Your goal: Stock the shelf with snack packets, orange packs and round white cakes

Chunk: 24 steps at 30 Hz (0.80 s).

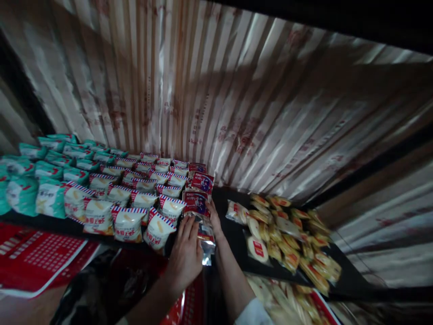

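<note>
My left hand [185, 253] and my right hand [214, 220] are on either side of a dark red snack packet with a silver end [205, 234], near the front edge of the shelf. The left fingers lie bent over its left side, while the right fingers hold the opposite side. Behind it stands a red and blue snack packet [196, 203], close to my right fingertips, with more of its kind in a row toward the wall. To the left are white snack bags [128, 223] with striped tops.
Teal snack bags [50, 196] stand in rows at the far left. On the right, yellow wrapped packets [287, 232] lie in a loose heap on the black shelf [233, 243]. Ribbed plastic sheeting [216, 90] hangs behind. Below are red printed packaging [40, 257] and pale packets [270, 298].
</note>
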{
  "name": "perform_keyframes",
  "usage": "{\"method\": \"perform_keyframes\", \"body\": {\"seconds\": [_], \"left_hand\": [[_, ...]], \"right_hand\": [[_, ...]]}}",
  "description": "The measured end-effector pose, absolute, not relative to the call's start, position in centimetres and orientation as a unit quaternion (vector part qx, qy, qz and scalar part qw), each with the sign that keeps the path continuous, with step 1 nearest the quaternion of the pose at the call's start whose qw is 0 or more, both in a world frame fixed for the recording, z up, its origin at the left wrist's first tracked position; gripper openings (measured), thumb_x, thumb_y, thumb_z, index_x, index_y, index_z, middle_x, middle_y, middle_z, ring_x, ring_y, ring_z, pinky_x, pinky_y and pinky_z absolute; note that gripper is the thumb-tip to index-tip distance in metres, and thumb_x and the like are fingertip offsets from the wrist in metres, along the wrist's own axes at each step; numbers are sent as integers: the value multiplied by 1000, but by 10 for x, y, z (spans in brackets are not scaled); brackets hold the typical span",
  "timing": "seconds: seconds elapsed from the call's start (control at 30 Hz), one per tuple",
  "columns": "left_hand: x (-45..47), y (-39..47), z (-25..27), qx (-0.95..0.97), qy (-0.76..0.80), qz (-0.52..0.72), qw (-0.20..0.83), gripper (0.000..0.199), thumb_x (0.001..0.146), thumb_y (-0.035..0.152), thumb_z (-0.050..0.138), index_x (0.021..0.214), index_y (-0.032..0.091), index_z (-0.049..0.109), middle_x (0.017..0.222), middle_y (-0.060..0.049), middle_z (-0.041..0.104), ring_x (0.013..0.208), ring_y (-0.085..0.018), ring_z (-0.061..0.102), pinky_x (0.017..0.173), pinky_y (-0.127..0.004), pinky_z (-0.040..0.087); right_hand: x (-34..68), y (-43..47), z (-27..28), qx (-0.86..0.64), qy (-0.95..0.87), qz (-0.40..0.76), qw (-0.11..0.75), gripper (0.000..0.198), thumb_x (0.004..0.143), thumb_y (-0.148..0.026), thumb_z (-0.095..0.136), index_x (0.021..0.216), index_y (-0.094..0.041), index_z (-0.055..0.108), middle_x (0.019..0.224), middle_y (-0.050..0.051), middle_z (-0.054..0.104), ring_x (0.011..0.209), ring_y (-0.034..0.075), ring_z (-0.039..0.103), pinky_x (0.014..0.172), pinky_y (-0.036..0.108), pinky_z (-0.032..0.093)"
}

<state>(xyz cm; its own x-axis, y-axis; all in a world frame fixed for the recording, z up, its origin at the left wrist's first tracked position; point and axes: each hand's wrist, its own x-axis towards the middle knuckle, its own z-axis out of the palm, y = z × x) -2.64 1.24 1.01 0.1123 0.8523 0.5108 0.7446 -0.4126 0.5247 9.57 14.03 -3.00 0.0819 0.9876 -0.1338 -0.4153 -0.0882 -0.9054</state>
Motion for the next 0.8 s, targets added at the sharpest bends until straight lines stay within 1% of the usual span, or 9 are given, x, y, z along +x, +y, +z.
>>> {"method": "perform_keyframes", "body": {"seconds": [0.17,0.37,0.5,0.57,0.63,0.7,0.8], "left_hand": [[-33,14,9,746,544,381,51,47,81,8,40,127,7,48,139,-16,45,136,-28,31,106,-47,41],[-35,11,14,751,553,358,42,50,80,9,41,129,9,47,141,-15,44,136,-29,31,104,-50,42],[-35,7,19,761,541,356,35,51,79,7,41,129,6,47,142,-17,42,137,-29,27,106,-49,40],[-35,6,20,761,538,360,32,50,78,6,41,128,6,47,144,-17,39,139,-29,22,107,-49,38],[-35,6,20,761,535,366,28,49,78,5,40,127,6,49,146,-16,36,141,-30,17,108,-49,37],[-35,6,16,760,533,370,26,47,80,6,39,126,6,49,146,-17,36,141,-30,18,107,-49,37],[-34,6,10,757,533,377,25,45,83,9,39,127,6,48,145,-19,37,140,-29,21,106,-49,39]], "right_hand": [[84,141,-31,-442,-314,598,590,57,64,-47,71,114,-23,58,97,1,72,93,24,67,88,38,51],[88,140,-27,-510,-338,563,557,54,66,-52,67,111,-23,62,99,0,72,100,25,64,92,39,48],[93,128,-15,-514,-342,547,566,56,70,-55,63,118,-25,61,111,1,69,110,25,60,95,38,47],[95,121,-11,-509,-343,548,568,61,71,-54,64,124,-26,57,116,1,66,113,24,58,96,38,46],[97,114,-9,-507,-340,549,571,66,71,-53,65,130,-27,52,117,0,66,112,24,58,97,38,46],[98,112,-8,-498,-338,552,577,69,71,-53,64,133,-27,48,118,0,65,113,23,58,97,38,46],[96,117,-5,-472,-351,550,593,67,72,-56,63,131,-27,50,124,0,62,117,22,55,100,36,45]]}}
